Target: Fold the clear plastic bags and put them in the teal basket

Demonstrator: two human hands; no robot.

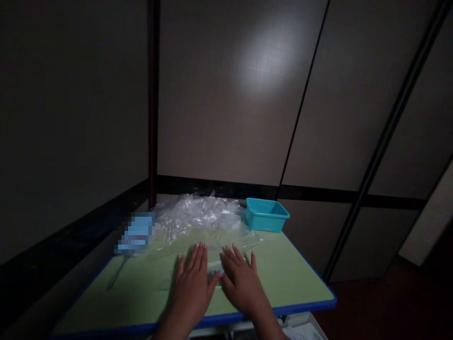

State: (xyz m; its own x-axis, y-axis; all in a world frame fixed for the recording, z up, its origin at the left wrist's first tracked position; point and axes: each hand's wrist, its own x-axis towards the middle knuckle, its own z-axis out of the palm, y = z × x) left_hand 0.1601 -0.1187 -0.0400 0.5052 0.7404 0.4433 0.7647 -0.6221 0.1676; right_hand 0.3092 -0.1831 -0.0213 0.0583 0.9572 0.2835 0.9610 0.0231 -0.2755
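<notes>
My left hand lies flat on a clear plastic bag near the table's front, its fingers stretched forward. Beside it my right hand rests flat with fingers spread, also on the clear plastic. The two thumbs almost meet over a small pale patch whose nature I cannot make out. Beyond the fingertips, a crumpled heap of clear plastic bags spreads across the back of the table.
The green table has a blue edge. A turquoise plastic basket stands at its back right. At the left lies a blurred-out blue item with a thin strap. Wardrobe panels rise behind. An open drawer shows below.
</notes>
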